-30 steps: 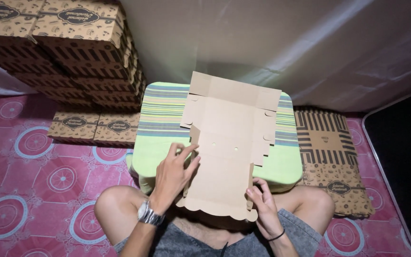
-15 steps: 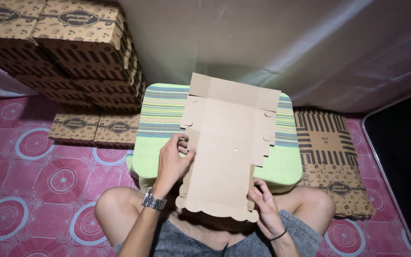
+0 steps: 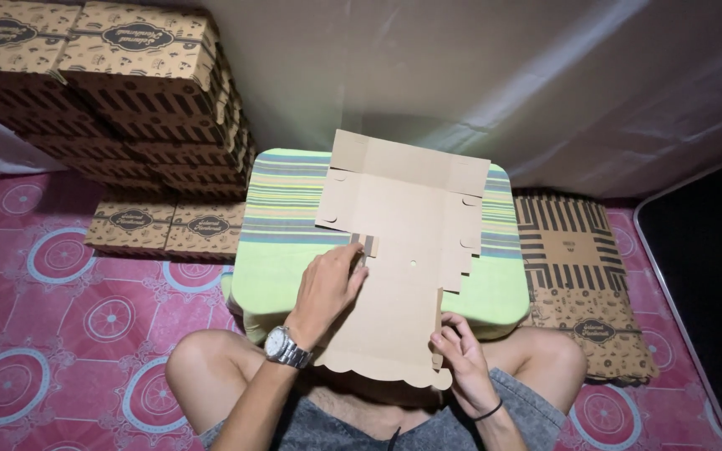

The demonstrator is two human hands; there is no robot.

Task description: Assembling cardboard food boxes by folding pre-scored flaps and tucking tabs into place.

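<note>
A flat, die-cut brown cardboard box blank (image 3: 407, 242) lies unfolded on a green striped cushion (image 3: 282, 209) over my lap. My left hand (image 3: 327, 288), with a metal wristwatch, pinches the small side flap at the blank's left edge and lifts it. My right hand (image 3: 460, 351), with a dark band at the wrist, grips the narrow flap at the blank's lower right edge near its scalloped end.
Assembled printed cardboard boxes (image 3: 102, 92) are stacked high at the back left, with two more low ones (image 3: 165, 227) beside the cushion. A pile of flat printed blanks (image 3: 582, 280) lies to the right. A pink patterned mat (image 3: 52, 317) covers the floor; a white sheet hangs behind.
My left hand has slid up along the blank's left edge and now folds up the small side flap. My right hand stays at the lower right flap.
</note>
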